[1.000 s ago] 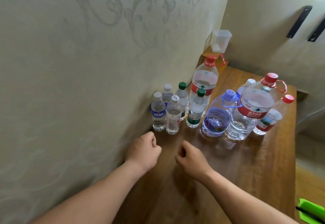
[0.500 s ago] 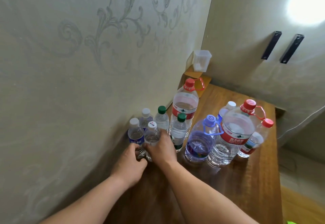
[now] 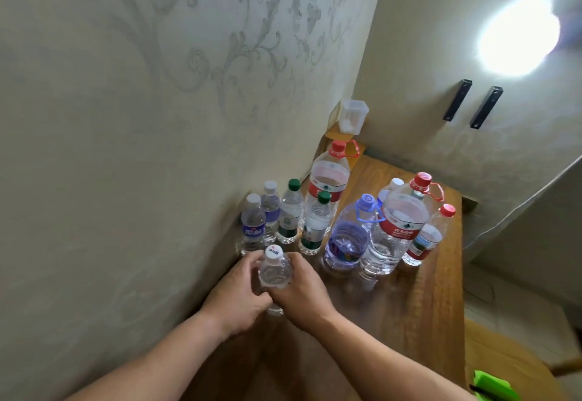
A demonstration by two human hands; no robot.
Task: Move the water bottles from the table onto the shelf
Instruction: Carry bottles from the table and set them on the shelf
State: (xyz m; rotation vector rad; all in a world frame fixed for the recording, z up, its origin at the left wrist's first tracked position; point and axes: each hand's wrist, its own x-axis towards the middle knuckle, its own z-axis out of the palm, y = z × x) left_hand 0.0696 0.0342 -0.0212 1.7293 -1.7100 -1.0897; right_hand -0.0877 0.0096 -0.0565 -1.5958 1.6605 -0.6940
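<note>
Small bottle [image 3: 275, 272] between left hand [image 3: 236, 295] and right hand [image 3: 304, 298], other bottles [image 3: 315, 230] just behind

Water bottles [image 3: 315, 227] are crowding the centre against the left wall [image 3: 126, 148]. The bare table [image 3: 409, 322] is lying open at lower right.

Small bottle [image 3: 274, 271] now in both hands [image 3: 236, 298]

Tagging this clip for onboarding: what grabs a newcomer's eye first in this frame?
The left hand and right hand together grip one small white-capped bottle at centre, beside the wall. Behind it more bottles crowd the wooden table, the nearer red-capped jug and blue-handled jug largest. A bright glare fills the upper right.
</note>
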